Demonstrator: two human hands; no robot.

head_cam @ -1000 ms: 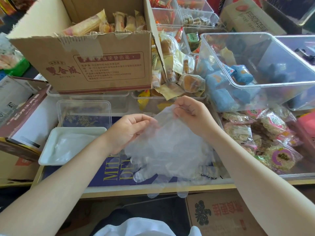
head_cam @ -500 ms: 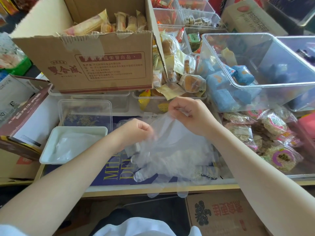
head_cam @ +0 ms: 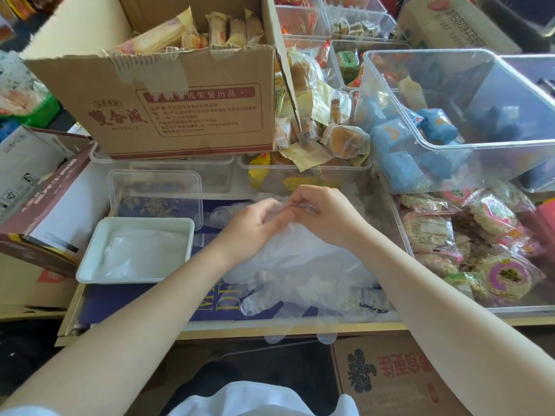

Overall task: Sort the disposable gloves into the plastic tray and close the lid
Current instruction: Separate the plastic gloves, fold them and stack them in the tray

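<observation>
A crowded table (head_cam: pixel 210 333) fills the frame, with a brown cardboard box of wrapped snacks (head_cam: pixel 168 94) at upper left and clear plastic bins of packaged cakes (head_cam: pixel 450 121) at upper right. At centre, a heap of thin translucent disposable gloves (head_cam: pixel 300 271) lies near the table's front edge, some fingertips hanging over it. The left hand (head_cam: pixel 252 226) and right hand (head_cam: pixel 324 214) meet above the heap, each grip pinching glove film. At centre left sits a white rectangular plastic tray (head_cam: pixel 90 265) holding gloves, its clear lid (head_cam: pixel 156 193) just behind.

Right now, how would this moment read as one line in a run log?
stage: sorting | left hand and right hand: pinch clear gloves | white tray: holds gloves, open | clear lid: behind tray, off
</observation>
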